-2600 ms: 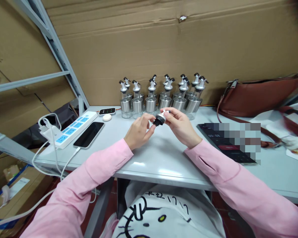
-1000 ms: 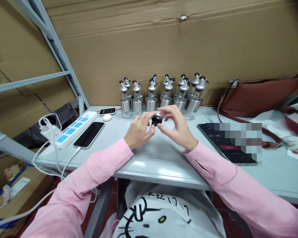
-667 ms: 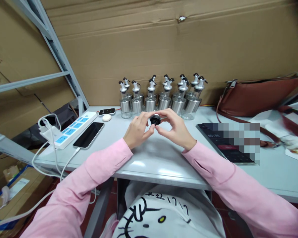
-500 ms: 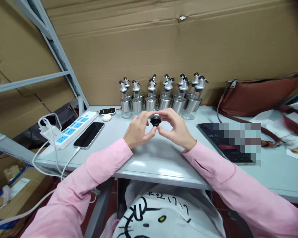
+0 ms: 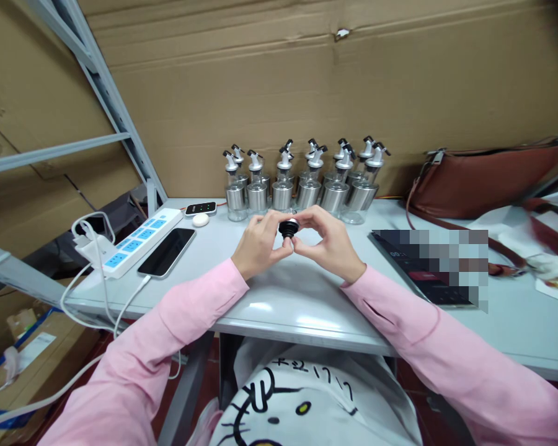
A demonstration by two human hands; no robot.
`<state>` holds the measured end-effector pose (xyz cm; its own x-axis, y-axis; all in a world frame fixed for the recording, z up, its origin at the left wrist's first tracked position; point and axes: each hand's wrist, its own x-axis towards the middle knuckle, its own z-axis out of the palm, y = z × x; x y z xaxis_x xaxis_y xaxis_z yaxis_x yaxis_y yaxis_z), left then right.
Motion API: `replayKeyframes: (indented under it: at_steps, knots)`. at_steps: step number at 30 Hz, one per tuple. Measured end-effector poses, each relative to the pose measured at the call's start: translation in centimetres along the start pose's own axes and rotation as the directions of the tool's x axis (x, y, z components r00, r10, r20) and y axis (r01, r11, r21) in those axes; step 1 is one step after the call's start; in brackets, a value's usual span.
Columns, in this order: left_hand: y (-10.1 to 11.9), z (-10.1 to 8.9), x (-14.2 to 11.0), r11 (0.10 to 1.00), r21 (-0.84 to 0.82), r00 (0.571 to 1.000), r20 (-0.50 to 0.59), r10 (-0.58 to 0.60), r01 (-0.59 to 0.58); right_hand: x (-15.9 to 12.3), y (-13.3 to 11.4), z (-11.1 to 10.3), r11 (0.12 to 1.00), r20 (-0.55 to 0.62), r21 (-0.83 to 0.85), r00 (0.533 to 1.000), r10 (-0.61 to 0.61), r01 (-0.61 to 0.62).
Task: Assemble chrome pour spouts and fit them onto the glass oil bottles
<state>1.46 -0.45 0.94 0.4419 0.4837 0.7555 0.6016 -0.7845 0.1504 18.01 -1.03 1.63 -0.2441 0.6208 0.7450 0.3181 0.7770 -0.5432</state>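
Note:
Between my fingertips is a small bottle pourer stopper, with a ribbed black plug pointing toward me and a pale part just showing behind its rim. My left hand pinches it from the left, thumb low and fingers on top. From the right, my right hand grips it the same way, thumb near the plug's lower end. Both hands are above the table, and the far side of the stopper is hidden. Beyond them stand several glass and metal oil bottles with pourer tops.
On the left lie a power strip, a charging phone, a small black-screened device and a round white object. To the right are a tablet-like screen and a brown bag. Cardboard walls the back.
The stopper has shifted slightly left and tilted a little between my fingers. Both hands keep their pinch on it. The bottles have not moved.

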Motion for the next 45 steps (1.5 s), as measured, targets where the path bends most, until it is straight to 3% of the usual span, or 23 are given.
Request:
replayKeyframes:
  at_steps: [6, 11, 17, 23, 27, 31, 45]
  knots:
    - [0.1, -0.4, 0.0, 0.998, -0.057, 1.000, 0.030, 0.002, 0.000, 0.1, 0.2, 0.2, 0.972, 0.027, 0.181, 0.989, 0.147, -0.149]
    - [0.0, -0.5, 0.0, 0.999, -0.055, 0.999, 0.049, 0.004, -0.001, 0.1, 0.4, 0.1, 0.941, 0.054, 0.272, 0.980, 0.193, -0.200]
    - [0.1, -0.4, 0.0, 1.000, -0.017, 0.996, 0.086, 0.005, -0.004, 0.1, 0.4, 0.0, 0.954, 0.135, 0.236, 0.979, 0.153, -0.182]
    - [0.3, -0.6, 0.2, 0.990, -0.009, 0.985, 0.096, -0.142, 0.144, 0.0, 0.3, -0.2, 0.964, 0.140, 0.180, 0.975, 0.173, -0.196]
    - [0.3, -0.7, 0.3, 0.980, 0.052, 0.958, 0.207, -0.199, 0.192, -0.1, 0.4, -0.3, 0.969, 0.132, 0.143, 0.974, 0.183, -0.202]
    - [0.2, -0.7, 0.3, 0.981, 0.010, 0.946, 0.264, -0.190, 0.195, 0.0, 0.3, -0.4, 0.973, 0.148, 0.114, 0.972, 0.183, -0.200]
    - [0.3, -0.6, 0.2, 0.979, 0.013, 0.959, 0.196, -0.204, 0.206, 0.1, 0.0, -0.9, 0.928, 0.270, 0.209, 0.930, 0.249, -0.309]
